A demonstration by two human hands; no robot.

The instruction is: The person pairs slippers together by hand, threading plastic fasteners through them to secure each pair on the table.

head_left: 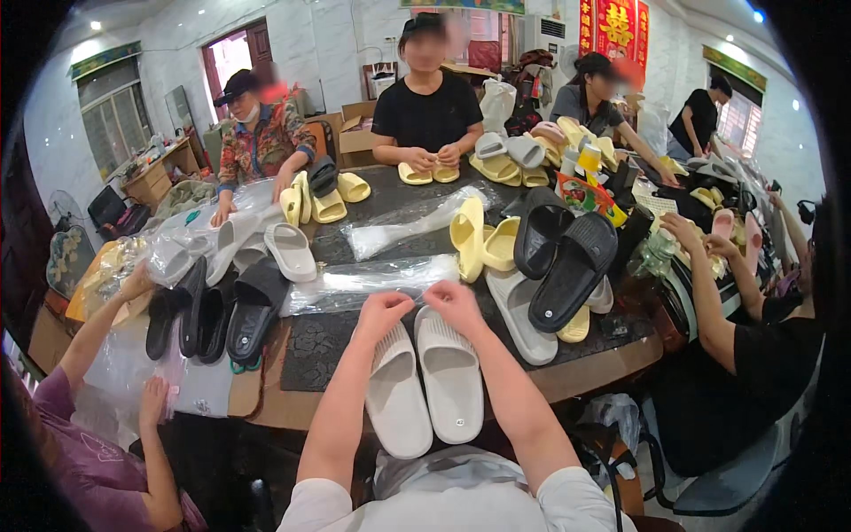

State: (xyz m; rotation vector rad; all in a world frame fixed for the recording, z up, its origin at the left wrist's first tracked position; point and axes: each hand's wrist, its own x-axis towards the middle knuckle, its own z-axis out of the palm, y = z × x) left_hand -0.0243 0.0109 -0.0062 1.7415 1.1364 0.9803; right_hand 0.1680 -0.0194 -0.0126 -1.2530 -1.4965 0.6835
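A pair of light grey slide sandals lies side by side in front of me, heels toward me and past the table's near edge: the left slide (398, 403) and the right slide (450, 390), which has a small round sticker at its heel. My left hand (383, 316) is closed above the left slide's toe end, hiding part of its strap. Over the other slide's toe, my right hand (454, 307) is closed too, fingertips pinched close to the left hand's. Whatever sits between the fingertips is too small to tell. Clear plastic bags (372, 282) lie just beyond.
Black slides (574, 270) and yellow slides (467, 239) are heaped at my right, over a grey slide (520, 319). More black slides (257, 310) and grey ones (291, 251) stand at left. Co-workers' hands are around the table; one person opposite handles yellow slides (415, 174).
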